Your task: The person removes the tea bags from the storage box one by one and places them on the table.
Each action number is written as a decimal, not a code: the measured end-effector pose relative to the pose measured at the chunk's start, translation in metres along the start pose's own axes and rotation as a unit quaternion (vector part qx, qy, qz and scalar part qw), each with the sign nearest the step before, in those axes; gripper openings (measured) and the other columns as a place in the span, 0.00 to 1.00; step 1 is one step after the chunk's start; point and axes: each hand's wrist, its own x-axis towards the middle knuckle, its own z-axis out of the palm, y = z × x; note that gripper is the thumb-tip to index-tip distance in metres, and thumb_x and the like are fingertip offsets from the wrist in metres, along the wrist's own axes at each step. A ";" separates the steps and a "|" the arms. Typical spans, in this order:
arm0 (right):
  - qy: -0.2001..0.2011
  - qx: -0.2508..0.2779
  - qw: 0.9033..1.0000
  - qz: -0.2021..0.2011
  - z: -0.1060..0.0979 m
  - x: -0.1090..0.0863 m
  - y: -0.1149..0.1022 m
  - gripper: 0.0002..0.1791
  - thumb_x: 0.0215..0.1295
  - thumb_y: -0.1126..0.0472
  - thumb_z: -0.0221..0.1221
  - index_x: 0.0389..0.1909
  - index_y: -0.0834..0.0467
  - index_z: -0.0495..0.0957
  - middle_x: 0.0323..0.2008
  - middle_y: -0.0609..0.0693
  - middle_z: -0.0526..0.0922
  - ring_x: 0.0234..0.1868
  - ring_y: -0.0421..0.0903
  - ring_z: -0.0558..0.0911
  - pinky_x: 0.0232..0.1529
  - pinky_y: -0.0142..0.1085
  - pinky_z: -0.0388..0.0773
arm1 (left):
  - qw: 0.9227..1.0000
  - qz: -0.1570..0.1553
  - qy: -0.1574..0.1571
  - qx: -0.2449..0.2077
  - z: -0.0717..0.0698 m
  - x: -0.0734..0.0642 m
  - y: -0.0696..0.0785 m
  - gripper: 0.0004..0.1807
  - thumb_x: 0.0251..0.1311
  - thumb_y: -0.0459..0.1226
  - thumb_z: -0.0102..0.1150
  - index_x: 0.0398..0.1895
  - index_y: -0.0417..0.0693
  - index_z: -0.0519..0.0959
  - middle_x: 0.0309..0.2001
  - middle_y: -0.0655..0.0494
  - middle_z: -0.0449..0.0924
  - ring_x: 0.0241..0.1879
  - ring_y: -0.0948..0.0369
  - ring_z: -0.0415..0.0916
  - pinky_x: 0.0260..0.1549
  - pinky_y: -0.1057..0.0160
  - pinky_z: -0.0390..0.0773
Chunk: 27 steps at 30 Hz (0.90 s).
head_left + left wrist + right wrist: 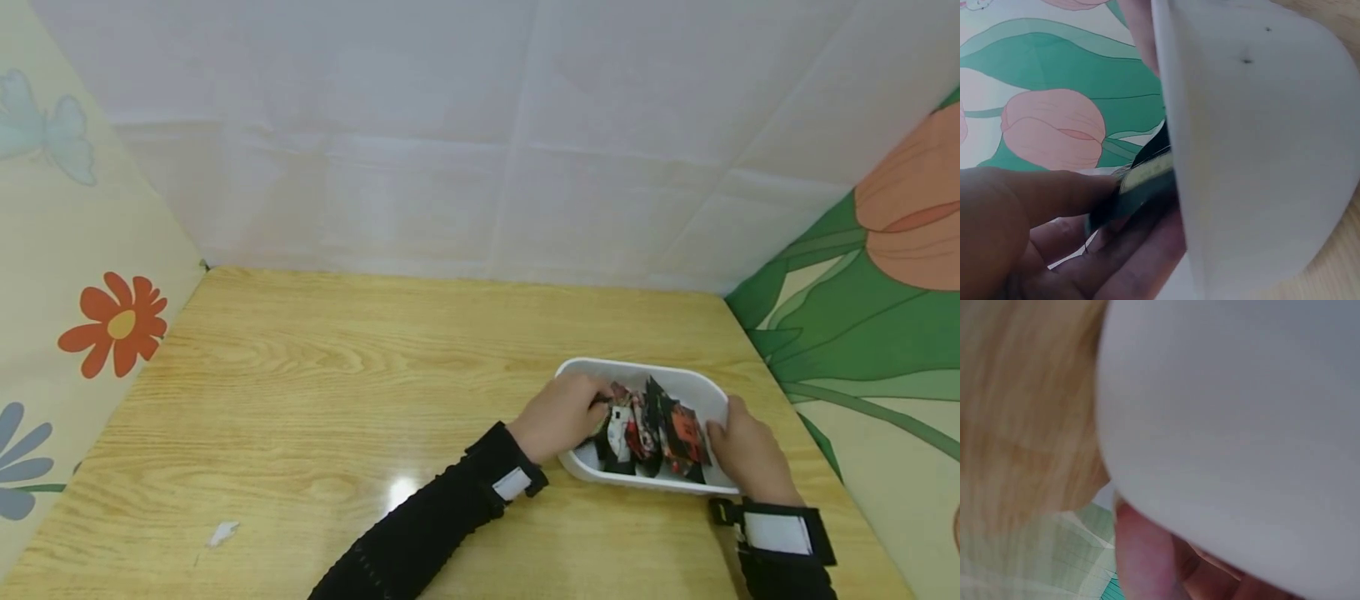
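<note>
A white oblong plastic tub (637, 365) sits toward the right of the wooden table. Inside it stand several small glossy packets (647, 425) in black, red and white, packed side by side. My left hand (558, 415) reaches over the tub's left end. In the left wrist view its thumb and fingers pinch a dark packet with a pale yellow strip (1147, 174), partly hidden by the tub wall. With my right hand (753, 450) I grip the tub's right end, thumb over the rim. The right wrist view shows that thumb (1142, 553) against the white wall.
The wooden table (337, 375) extends to the left, with a small white scrap (222, 533) near its front left. A white sheet (450, 167) hangs behind it. Flower-printed panels (862, 333) border the left and right sides, the right one close to my right hand.
</note>
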 end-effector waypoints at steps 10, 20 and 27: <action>0.003 0.005 1.000 -0.005 0.002 0.000 0.001 0.28 0.68 0.63 0.48 0.60 0.80 0.54 0.48 0.83 0.68 0.45 0.74 0.75 0.37 0.58 0.73 | 0.994 -0.043 0.044 -0.087 -0.025 -0.012 -0.007 0.18 0.67 0.33 0.51 0.59 0.48 0.74 0.37 0.57 0.79 0.20 0.69 0.63 0.21 0.73 0.63; 0.003 0.003 1.000 -0.002 0.002 0.002 -0.004 0.29 0.68 0.63 0.48 0.60 0.81 0.54 0.48 0.83 0.68 0.45 0.75 0.75 0.37 0.58 0.73 | 0.983 -0.042 0.092 -0.154 -0.079 -0.043 -0.026 0.19 0.64 0.38 0.58 0.58 0.54 0.75 0.41 0.60 0.79 0.24 0.64 0.71 0.24 0.68 0.68; 0.002 0.007 1.000 -0.003 0.000 0.001 -0.001 0.28 0.68 0.63 0.48 0.59 0.81 0.54 0.47 0.84 0.68 0.44 0.76 0.75 0.37 0.59 0.72 | 0.973 -0.070 0.113 -0.186 -0.109 -0.063 -0.038 0.23 0.63 0.38 0.59 0.62 0.52 0.75 0.49 0.57 0.80 0.29 0.64 0.76 0.22 0.64 0.70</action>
